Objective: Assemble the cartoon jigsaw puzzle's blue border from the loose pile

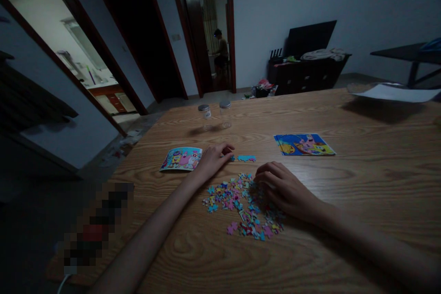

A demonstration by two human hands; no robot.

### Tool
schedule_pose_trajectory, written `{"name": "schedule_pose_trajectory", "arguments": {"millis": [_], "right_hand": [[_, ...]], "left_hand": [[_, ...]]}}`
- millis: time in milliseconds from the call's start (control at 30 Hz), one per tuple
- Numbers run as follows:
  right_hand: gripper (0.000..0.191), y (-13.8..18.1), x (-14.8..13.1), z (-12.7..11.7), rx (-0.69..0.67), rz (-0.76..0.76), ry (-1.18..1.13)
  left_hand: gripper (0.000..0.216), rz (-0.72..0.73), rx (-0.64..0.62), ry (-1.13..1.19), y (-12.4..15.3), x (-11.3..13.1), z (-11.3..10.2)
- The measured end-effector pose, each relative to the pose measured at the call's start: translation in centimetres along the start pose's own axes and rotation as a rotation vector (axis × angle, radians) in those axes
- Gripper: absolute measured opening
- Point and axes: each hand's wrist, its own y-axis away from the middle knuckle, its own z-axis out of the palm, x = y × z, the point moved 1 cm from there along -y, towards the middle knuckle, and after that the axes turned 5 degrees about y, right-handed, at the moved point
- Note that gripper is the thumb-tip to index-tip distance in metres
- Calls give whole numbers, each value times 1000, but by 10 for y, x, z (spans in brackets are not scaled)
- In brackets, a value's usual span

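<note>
On the wooden table (361, 156) lies a heap of small coloured jigsaw pieces (241, 206). My right hand (285, 188) rests on the heap's right side with its fingers curled down among the pieces. My left hand (213, 158) reaches forward, fingertips pinched together at the left end of a short joined strip of blue pieces (245, 158). What the pinch holds is too small to name. A cartoon picture card (181, 158) lies just left of my left hand. A second, blue and yellow picture card (303, 144) lies to the right.
Two small clear jars with metal lids (215, 115) stand further back on the table. A white sheet on a tray (396, 93) lies at the far right. A person (222, 53) is seen through a doorway across the room. A dark cabinet (306, 73) stands by the wall.
</note>
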Motion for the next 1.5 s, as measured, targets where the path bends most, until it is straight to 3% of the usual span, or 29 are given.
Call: {"name": "schedule_pose_trajectory", "arguments": {"millis": [233,467,933,1500], "right_hand": [[28,0,1,2,-26,-10,-3],[30,1,0,0,-43,-8,-10],[24,0,-4,-1,-69,-17,-22],[24,1,-4,-1,-63,-10,-21]], "left_hand": [[6,91,21,-181,-2,-3,10],[19,152,17,-213,4,-4,3],[26,276,-134,-375,27,2,-1],[34,262,-179,-352,28,-3,-3]]}}
